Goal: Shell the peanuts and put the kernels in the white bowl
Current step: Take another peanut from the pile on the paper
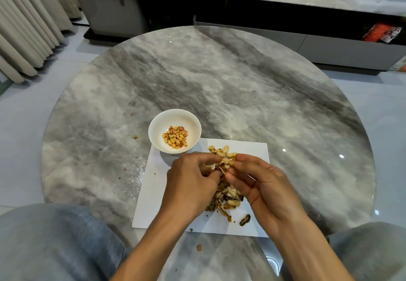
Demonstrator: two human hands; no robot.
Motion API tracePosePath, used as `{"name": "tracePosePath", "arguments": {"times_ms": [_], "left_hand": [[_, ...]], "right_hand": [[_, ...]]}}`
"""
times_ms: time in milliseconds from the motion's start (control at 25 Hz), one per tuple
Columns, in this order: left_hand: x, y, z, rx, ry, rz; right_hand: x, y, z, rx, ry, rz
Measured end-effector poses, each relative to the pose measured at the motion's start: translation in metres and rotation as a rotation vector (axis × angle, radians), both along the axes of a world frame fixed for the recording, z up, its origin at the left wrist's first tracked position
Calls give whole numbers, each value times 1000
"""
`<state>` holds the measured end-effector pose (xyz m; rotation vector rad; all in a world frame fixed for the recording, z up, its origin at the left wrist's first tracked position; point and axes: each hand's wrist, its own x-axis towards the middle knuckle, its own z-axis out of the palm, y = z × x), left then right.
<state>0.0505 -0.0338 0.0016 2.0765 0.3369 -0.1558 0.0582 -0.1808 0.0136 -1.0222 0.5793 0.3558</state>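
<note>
- Pinching a peanut (222, 169) between them, both hands meet above the paper (248, 149), fingertips almost touching.
- Left hand (191, 182) has its fingers curled inward onto the split shell, back of the hand up.
- Right hand (261, 184) has its thumb and first fingers closed on the same shell from the other side; the palm faces left.
- Whether a kernel is already free between the fingers cannot be told.
- Unshelled peanuts (222, 151) lie in a small heap on the paper just beyond the hands.
- Broken shells (226, 199) are piled on the paper under and near the right hand; one dark shell (244, 220) lies apart toward the near edge.
- Bowl (174, 130) stands left of the heap, overlapping the paper's far left corner, with kernels (175, 138) gathered in its bottom.
- Paper rests on the round marble table (219, 78); a few crumbs are scattered on the tabletop left of the bowl and near the front edge.
- Grey-clad knees (55, 243) show at the near edge on both sides.
</note>
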Motion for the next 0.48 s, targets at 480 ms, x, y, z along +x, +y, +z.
{"name": "tracePosePath", "arguments": {"times_ms": [480], "left_hand": [[-3, 40, -8, 398, 100, -213]], "right_hand": [[90, 69, 30, -648, -414, 494]]}}
